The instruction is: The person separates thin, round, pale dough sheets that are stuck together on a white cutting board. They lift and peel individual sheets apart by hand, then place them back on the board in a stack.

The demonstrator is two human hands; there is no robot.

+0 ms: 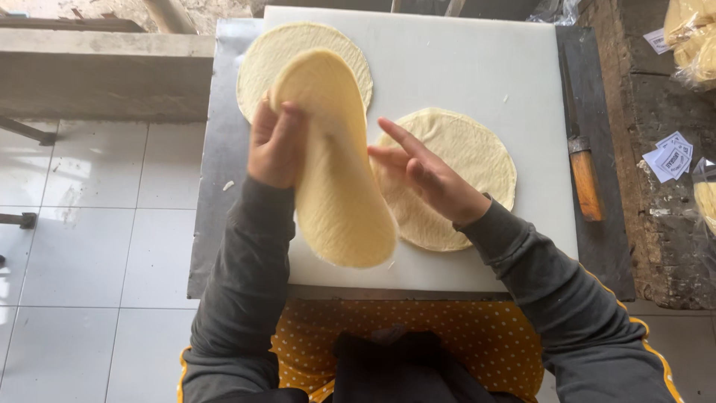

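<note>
My left hand (276, 142) grips a thin round pale-yellow dough sheet (337, 172), lifted and bent above the white cutting board (462, 67). My right hand (429, 179) has its fingers spread and touches the lifted sheet's right side. Under that hand a second round sheet (470, 160) lies flat on the board. A third flat sheet (283, 48) lies at the board's far left, partly hidden behind the lifted one.
The board rests on a grey metal table (212, 186). A knife with an orange-brown wooden handle (585, 183) lies along the board's right edge. Paper slips (671, 157) and bagged dough sheets (693, 37) sit on a rough surface at the right. White floor tiles lie left.
</note>
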